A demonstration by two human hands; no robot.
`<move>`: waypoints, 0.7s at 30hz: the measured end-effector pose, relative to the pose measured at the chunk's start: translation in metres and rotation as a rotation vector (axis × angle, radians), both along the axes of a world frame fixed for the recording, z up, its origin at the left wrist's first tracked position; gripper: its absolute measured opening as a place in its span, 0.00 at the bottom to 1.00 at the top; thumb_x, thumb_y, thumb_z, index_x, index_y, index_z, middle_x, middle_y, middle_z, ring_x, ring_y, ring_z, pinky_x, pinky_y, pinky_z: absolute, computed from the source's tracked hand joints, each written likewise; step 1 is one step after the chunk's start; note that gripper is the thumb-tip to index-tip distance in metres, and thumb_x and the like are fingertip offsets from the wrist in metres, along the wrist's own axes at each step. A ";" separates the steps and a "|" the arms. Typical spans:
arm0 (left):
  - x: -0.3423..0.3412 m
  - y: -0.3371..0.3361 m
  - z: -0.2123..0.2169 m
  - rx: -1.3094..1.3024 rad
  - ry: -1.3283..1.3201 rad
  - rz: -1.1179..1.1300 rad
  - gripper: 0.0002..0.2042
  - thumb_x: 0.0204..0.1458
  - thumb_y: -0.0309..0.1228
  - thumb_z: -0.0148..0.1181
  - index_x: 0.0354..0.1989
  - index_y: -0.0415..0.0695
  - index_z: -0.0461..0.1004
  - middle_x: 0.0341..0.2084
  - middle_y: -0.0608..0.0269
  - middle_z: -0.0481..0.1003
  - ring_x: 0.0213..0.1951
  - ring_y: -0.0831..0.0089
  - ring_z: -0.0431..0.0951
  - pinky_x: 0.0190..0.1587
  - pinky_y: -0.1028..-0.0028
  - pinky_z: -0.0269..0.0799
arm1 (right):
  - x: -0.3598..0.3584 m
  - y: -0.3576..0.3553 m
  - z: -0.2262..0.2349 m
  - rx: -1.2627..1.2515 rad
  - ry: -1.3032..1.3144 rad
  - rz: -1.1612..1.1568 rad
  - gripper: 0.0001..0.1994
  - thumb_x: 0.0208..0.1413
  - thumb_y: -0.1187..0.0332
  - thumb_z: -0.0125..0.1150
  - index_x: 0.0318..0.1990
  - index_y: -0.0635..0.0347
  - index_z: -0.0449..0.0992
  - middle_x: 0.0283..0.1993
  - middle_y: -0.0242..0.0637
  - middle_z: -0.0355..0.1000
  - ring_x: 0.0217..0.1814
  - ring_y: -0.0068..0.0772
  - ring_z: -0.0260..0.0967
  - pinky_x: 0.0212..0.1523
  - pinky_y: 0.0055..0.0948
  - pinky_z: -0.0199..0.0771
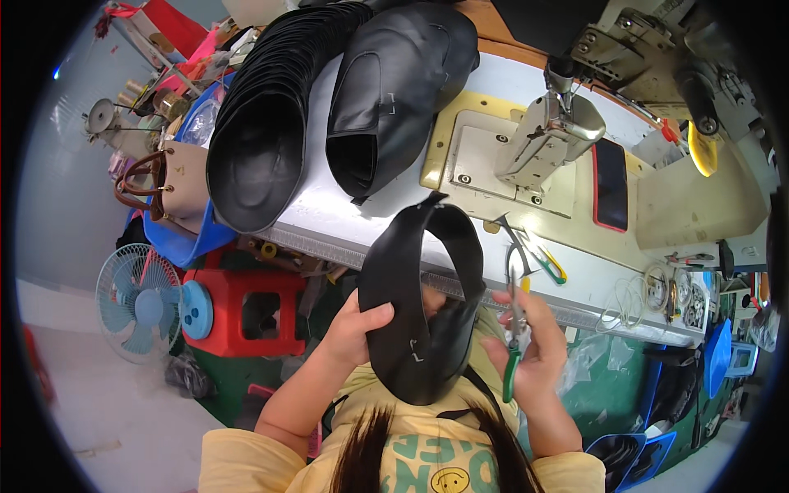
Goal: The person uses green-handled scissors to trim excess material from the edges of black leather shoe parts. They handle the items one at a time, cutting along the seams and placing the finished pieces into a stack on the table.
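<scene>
My left hand (352, 330) grips the left edge of a black leather shoe upper (394, 349), thumb on top. The upper hangs over my lap in front of the table edge, with a large oval opening and a small pale mark on its lower part. My right hand (538, 349) is closed around green-handled scissors (513, 361), just right of the upper, with the blades pointing up toward the table. On the table beyond lie a stack of black shoe uppers (263, 156) and another group of black uppers (390, 90).
A sewing machine (546, 140) stands on the table, with a red-edged phone (610, 185) to its right. A tool with yellow-green handles (549, 261) lies near the front edge. At left are a beige handbag (185, 181), a red stool (238, 316) and a blue fan (148, 304).
</scene>
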State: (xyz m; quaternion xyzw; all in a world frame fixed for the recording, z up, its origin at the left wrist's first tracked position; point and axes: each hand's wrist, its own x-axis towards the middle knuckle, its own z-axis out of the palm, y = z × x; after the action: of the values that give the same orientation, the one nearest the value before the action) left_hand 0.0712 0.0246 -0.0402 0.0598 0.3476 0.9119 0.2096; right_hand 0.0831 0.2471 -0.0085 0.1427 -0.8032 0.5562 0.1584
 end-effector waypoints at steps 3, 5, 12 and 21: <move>0.001 0.008 0.018 -0.086 -0.010 0.064 0.31 0.43 0.36 0.57 0.56 0.35 0.58 0.51 0.43 0.64 0.52 0.57 0.66 0.53 0.62 0.63 | -0.005 -0.004 -0.001 -0.032 0.070 -0.009 0.28 0.31 0.75 0.70 0.47 0.63 0.71 0.31 0.36 0.69 0.26 0.30 0.62 0.29 0.25 0.64; 0.002 0.009 0.025 -0.088 -0.056 0.090 0.33 0.40 0.38 0.57 0.56 0.35 0.58 0.54 0.43 0.62 0.58 0.53 0.59 0.57 0.56 0.56 | -0.009 -0.001 -0.003 -0.037 0.044 -0.073 0.28 0.32 0.75 0.70 0.47 0.63 0.70 0.31 0.36 0.69 0.26 0.30 0.62 0.29 0.25 0.64; 0.005 -0.016 0.002 0.146 0.045 0.055 0.23 0.45 0.36 0.53 0.47 0.34 0.62 0.33 0.41 0.72 0.44 0.44 0.71 0.50 0.51 0.65 | -0.037 0.035 -0.030 0.548 -0.081 -0.225 0.25 0.36 0.75 0.65 0.47 0.62 0.69 0.32 0.40 0.66 0.35 0.40 0.66 0.35 0.34 0.67; 0.002 -0.028 0.052 -0.098 0.268 0.249 0.31 0.50 0.50 0.46 0.51 0.32 0.58 0.35 0.45 0.69 0.38 0.57 0.72 0.45 0.61 0.67 | -0.066 0.034 -0.044 0.569 0.101 -0.186 0.22 0.39 0.75 0.63 0.46 0.64 0.69 0.38 0.44 0.66 0.42 0.46 0.64 0.44 0.37 0.64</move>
State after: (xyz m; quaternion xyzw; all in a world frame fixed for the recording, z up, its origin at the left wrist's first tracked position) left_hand 0.0735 -0.0030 0.0114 0.1268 0.4212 0.8967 0.0498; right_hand 0.0171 0.2810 -0.0522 0.1347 -0.9275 0.2844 0.2019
